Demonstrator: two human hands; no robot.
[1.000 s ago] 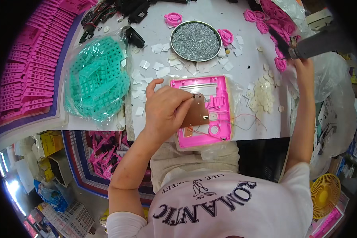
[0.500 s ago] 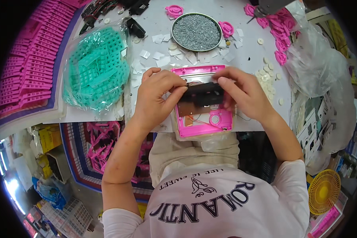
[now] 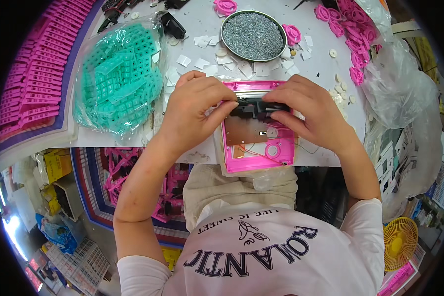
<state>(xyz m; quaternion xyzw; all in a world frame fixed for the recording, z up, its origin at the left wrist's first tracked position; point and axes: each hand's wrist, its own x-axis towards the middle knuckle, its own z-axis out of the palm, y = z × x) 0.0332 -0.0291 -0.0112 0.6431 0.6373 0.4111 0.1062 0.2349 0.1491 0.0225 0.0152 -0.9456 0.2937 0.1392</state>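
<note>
"Two hands, one thing between them?"

"Yes, the black part [image 3: 255,109]. Left hand [image 3: 195,116] comes in from 9 o'clock, thumb and forefinger pinching that end. Right hand [image 3: 311,111] comes in from 3 and grasps the other end between thumb and fingers."

"Both gripping, then. Where exactly is the part?"

"Over the upper half of the pink case [image 3: 259,164], toward its 12 o'clock edge. I can't tell whether its underside touches anything in there."

"What shows inside the case?"

"A brown board [image 3: 244,134], just below the part, toward 7 o'clock. At 12, a silver strip [image 3: 251,92] runs crosswise. Thin wires [image 3: 308,149] trail out past the rim toward 4."

"And around it, counting from the case?"

"At 12, a round tin [image 3: 222,42] full of screws [image 3: 254,36]. White squares [image 3: 202,63] lie scattered at 11. Between 9 and 10, a clear bag of teal parts [image 3: 118,81]. Farther off at 9, a long pink stack [image 3: 34,89]."

"The other side?"

"White discs [image 3: 339,93] at 2, partly hidden by the right hand. Beyond them, between 1 and 2, a heap of pink rings [image 3: 357,32]. Well apart at 4, a yellow fan [image 3: 399,244]."
</note>
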